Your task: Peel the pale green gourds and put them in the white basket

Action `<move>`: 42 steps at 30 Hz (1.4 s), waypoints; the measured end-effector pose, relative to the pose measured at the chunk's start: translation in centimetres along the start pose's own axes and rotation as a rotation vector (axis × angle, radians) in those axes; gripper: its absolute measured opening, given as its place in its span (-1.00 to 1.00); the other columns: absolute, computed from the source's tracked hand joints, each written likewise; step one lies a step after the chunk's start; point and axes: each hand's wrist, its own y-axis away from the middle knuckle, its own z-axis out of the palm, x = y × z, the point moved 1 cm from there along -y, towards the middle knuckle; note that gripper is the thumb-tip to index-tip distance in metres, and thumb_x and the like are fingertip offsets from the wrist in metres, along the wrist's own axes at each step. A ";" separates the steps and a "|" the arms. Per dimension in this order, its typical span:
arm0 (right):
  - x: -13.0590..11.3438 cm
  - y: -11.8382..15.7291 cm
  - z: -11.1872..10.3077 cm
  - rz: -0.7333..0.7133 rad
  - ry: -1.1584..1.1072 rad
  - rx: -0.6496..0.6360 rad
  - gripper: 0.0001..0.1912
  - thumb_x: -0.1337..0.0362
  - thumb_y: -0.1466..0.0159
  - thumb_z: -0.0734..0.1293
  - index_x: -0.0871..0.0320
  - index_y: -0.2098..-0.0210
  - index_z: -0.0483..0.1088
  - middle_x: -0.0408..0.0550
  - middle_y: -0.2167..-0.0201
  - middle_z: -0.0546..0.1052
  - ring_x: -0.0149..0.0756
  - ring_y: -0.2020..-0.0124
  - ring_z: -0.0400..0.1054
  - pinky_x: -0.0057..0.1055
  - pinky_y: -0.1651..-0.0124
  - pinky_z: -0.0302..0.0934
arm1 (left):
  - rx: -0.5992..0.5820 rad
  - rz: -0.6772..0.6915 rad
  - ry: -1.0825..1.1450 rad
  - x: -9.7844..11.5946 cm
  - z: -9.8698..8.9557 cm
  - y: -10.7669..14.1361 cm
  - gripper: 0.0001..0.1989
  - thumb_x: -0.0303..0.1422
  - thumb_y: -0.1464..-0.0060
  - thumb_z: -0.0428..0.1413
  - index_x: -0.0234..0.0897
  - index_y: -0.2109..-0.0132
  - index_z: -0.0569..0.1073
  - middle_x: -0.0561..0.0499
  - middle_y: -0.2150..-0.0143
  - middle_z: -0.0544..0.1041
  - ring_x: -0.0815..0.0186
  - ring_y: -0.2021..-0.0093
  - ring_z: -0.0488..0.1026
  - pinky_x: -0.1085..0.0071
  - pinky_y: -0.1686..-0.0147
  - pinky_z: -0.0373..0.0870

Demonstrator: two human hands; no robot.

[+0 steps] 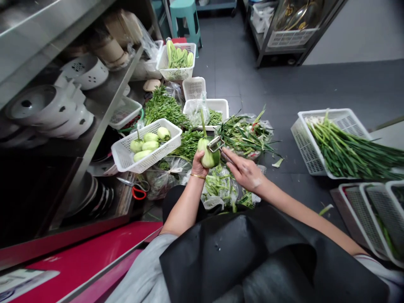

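Observation:
My left hand (198, 165) is wrapped round a round green gourd (207, 158), which stands upright with its long thin stem pointing up. Much of the gourd is pale and peeled, while dark green skin shows on its right side. In my right hand (244, 170) is a metal peeler (216, 144), its head against or very near the gourd's upper right. Below both hands, pale peelings (219, 185) lie in a plastic-lined container. To the left, a white basket (126, 158) holds several pale peeled gourds (150, 146).
Red-handled scissors (139, 192) lie at the shelf edge. Leafy greens (166, 107) and a pile of scallion-like trimmings (248, 132) cover the floor ahead. On the right stands a basket (315, 162) of long green stalks. Metal shelving (107, 113) with white pots borders the left.

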 end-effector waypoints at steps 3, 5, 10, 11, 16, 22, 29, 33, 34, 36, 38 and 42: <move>1.6 4.7 1.7 0.042 -0.030 -0.071 -0.48 0.28 -0.35 0.11 0.16 -0.29 0.13 0.03 -0.15 0.38 -0.20 -0.11 0.33 -0.25 -0.12 0.28 | 0.055 0.118 -0.012 0.1 -0.5 -0.4 -0.38 -0.12 0.19 0.22 -0.22 -0.06 0.39 -0.08 0.09 0.54 0.05 -0.02 0.45 0.14 0.00 0.39; 2.8 7.7 1.8 0.070 -0.048 -0.130 -0.50 0.26 -0.34 0.12 0.14 -0.26 0.20 0.04 -0.07 0.46 -0.19 0.00 0.42 -0.30 0.01 0.37 | 0.036 0.145 -0.026 0.3 -0.6 -0.4 -0.38 -0.15 0.21 0.23 -0.24 -0.05 0.40 -0.09 0.10 0.53 0.08 0.03 0.47 0.18 0.02 0.41; 1.6 4.7 -1.7 0.161 0.021 -0.030 -0.49 0.22 -0.35 0.12 0.12 -0.27 0.18 -0.02 -0.17 0.36 -0.19 -0.13 0.30 -0.28 -0.17 0.23 | -0.006 0.263 -0.072 0.3 -0.1 0.3 -0.46 -0.29 0.27 0.28 -0.25 0.03 0.45 -0.06 0.14 0.52 0.20 0.18 0.49 0.32 0.16 0.44; 0.9 3.1 -2.0 0.150 0.027 -0.007 -0.49 0.23 -0.35 0.12 0.12 -0.28 0.16 -0.03 -0.18 0.34 -0.20 -0.15 0.27 -0.28 -0.20 0.19 | -0.005 0.271 -0.086 0.1 0.1 0.3 -0.46 -0.30 0.26 0.27 -0.25 0.03 0.45 -0.06 0.13 0.52 0.21 0.18 0.49 0.32 0.16 0.43; 0.5 3.4 1.8 0.065 -0.023 -0.077 -0.47 0.29 -0.34 0.09 0.20 -0.29 0.13 0.05 -0.15 0.39 -0.18 -0.09 0.35 -0.26 -0.13 0.27 | 0.127 0.236 -0.064 -0.2 -0.2 -0.1 -0.39 -0.18 0.19 0.21 -0.24 -0.07 0.39 -0.11 0.03 0.51 0.18 0.12 0.49 0.27 0.09 0.41; 2.8 9.3 1.6 0.106 -0.011 -0.197 -0.53 0.27 -0.32 0.11 0.22 -0.19 0.29 0.10 0.08 0.55 -0.20 0.22 0.52 -0.37 0.17 0.43 | 0.165 0.150 0.002 1.1 -0.2 -0.2 -0.37 -0.11 0.19 0.16 -0.28 -0.06 0.40 -0.12 0.10 0.54 0.06 0.02 0.48 0.19 0.09 0.44; -1.1 -2.9 -3.1 0.065 0.045 0.007 -0.51 0.28 -0.32 0.15 0.14 -0.23 0.24 -0.05 -0.15 0.39 -0.22 -0.13 0.31 -0.26 -0.19 0.20 | 0.025 0.015 0.086 1.0 1.0 0.9 -0.37 -0.11 0.19 0.17 -0.25 -0.07 0.40 -0.13 0.07 0.54 0.01 0.05 0.49 0.11 0.13 0.47; -0.2 2.0 1.5 0.044 -0.050 -0.074 -0.48 0.29 -0.33 0.11 0.21 -0.27 0.17 0.03 -0.14 0.39 -0.24 -0.08 0.36 -0.31 -0.14 0.26 | 0.128 0.144 0.134 1.3 0.4 0.5 -0.37 -0.19 0.19 0.16 -0.23 -0.10 0.38 -0.10 0.06 0.54 0.10 0.06 0.50 0.20 0.10 0.46; 0.3 4.1 2.3 0.050 -0.074 -0.132 -0.49 0.30 -0.33 0.10 0.21 -0.27 0.18 0.03 -0.12 0.41 -0.24 -0.05 0.38 -0.34 -0.09 0.30 | 0.147 0.138 0.135 1.5 0.3 0.4 -0.37 -0.17 0.18 0.15 -0.25 -0.10 0.38 -0.10 0.08 0.55 0.09 0.07 0.50 0.20 0.11 0.46; 1.1 7.3 2.5 0.062 -0.090 -0.241 -0.51 0.29 -0.31 0.12 0.23 -0.22 0.26 0.06 -0.04 0.48 -0.22 0.05 0.45 -0.39 0.03 0.38 | 0.134 0.074 0.119 1.8 0.1 0.3 -0.36 -0.11 0.17 0.12 -0.29 -0.09 0.39 -0.14 0.09 0.55 0.04 0.06 0.50 0.15 0.14 0.47; 1.4 7.6 0.8 0.103 -0.066 -0.226 -0.51 0.27 -0.32 0.12 0.22 -0.21 0.27 0.05 -0.05 0.47 -0.22 0.05 0.45 -0.39 0.01 0.36 | 0.069 -0.001 0.088 1.9 0.1 0.4 -0.33 -0.03 0.17 0.09 -0.32 -0.07 0.40 -0.19 0.11 0.55 -0.03 0.05 0.49 0.09 0.16 0.47; -0.3 1.1 -3.1 0.142 0.019 -0.071 -0.51 0.22 -0.35 0.13 0.14 -0.25 0.21 -0.05 -0.16 0.37 -0.23 -0.15 0.28 -0.29 -0.20 0.18 | -0.054 -0.062 0.046 1.4 0.4 0.9 -0.33 0.00 0.20 0.12 -0.32 -0.03 0.43 -0.19 0.16 0.56 -0.07 0.04 0.48 0.05 0.15 0.47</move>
